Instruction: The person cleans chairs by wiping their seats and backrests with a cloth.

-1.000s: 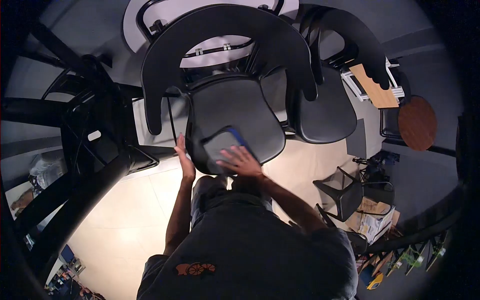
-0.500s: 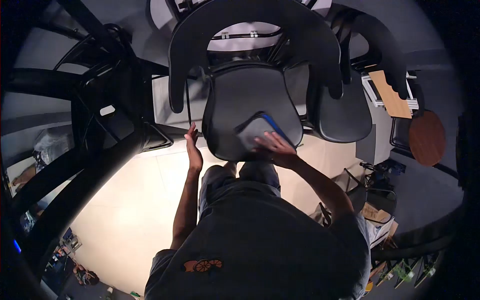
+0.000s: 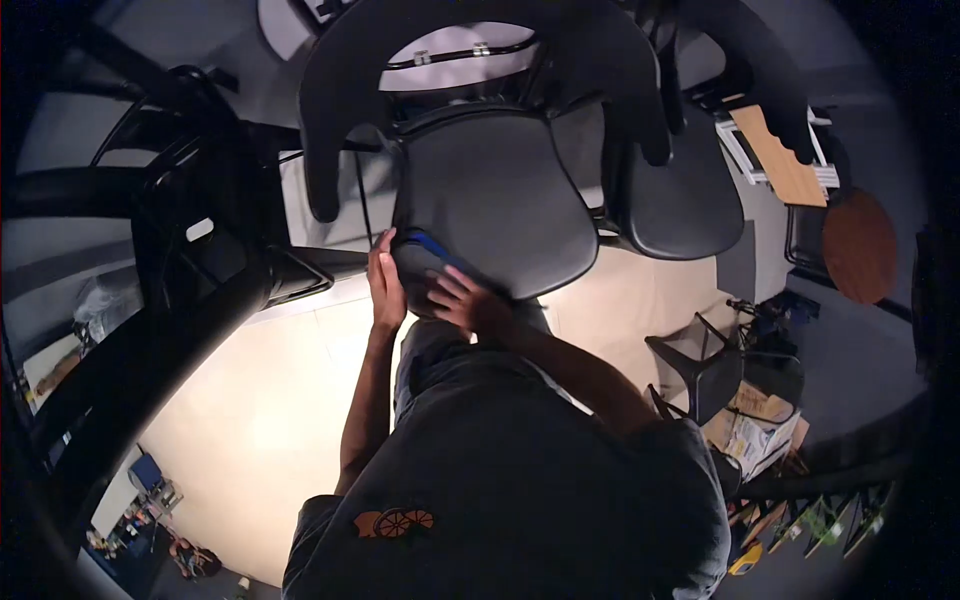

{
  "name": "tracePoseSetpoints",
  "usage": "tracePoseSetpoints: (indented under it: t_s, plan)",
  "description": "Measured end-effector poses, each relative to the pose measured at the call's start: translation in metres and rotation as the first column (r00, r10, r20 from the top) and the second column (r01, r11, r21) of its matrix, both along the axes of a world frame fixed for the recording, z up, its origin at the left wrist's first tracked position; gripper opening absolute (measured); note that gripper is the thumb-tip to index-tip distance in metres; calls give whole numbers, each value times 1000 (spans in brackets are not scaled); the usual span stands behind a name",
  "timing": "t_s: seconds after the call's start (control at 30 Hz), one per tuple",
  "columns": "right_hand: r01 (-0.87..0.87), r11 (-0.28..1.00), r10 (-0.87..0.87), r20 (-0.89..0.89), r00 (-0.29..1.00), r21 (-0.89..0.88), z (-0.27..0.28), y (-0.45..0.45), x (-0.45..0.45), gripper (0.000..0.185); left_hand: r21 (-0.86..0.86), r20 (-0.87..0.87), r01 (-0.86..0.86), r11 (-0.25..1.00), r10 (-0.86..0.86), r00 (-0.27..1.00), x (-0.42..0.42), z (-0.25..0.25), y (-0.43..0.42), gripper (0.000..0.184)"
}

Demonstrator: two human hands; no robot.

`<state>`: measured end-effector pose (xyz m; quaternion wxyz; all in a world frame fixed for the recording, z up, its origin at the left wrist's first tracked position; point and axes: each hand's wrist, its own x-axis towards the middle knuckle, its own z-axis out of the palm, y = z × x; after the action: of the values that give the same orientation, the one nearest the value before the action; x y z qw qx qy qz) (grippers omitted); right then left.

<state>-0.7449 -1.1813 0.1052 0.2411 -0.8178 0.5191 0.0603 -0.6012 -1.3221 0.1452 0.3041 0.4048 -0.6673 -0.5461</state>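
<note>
A black chair with a smooth padded seat [image 3: 500, 200] and a curved backrest [image 3: 325, 120] stands right in front of me. On the seat's near left corner lies a dark grey cloth with a blue edge [image 3: 432, 246]. My right hand [image 3: 468, 300] lies over the lower part of the cloth, fingers spread and fairly flat, pressing it on the seat. At the seat's left edge my left hand [image 3: 386, 285] is upright, its fingers stretched out beside the cloth. Whether the left fingertips touch the cloth, I cannot tell.
A second black chair seat [image 3: 680, 205] adjoins on the right. Black furniture frames [image 3: 205, 200] crowd the left. Farther right are a brown round stool top [image 3: 860, 247], a wooden board [image 3: 780, 155] and a chair beside cardboard [image 3: 760, 405]. The floor [image 3: 250, 420] is pale.
My right hand has slid left and nearer with the cloth, from the seat's front right to its left corner. The left hand is now close beside it. The view has shifted slightly.
</note>
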Motion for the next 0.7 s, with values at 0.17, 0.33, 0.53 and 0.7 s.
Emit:
tracePoseSetpoints:
  t_s: [0.17,0.33,0.53,0.7]
  plan:
    - [357,868,-323,154,934,-345,-7,139,-122,67,-106,90,47,993,-38,995,-24,-27,10,43]
    - [625,706,-600,188,778,-334,9,151,-165,64,-292,215,18,956,47,975,-45,-34,17,44]
    - [712,541,-722,186,666,-448,1,32,-199,66,-393,274,24,919,92,957,-48,-30,21,48]
    - [902,300,-863,313,396,-311,-19,-91,-239,64,-386,282,29,922,88,955,-50,-29,20,49]
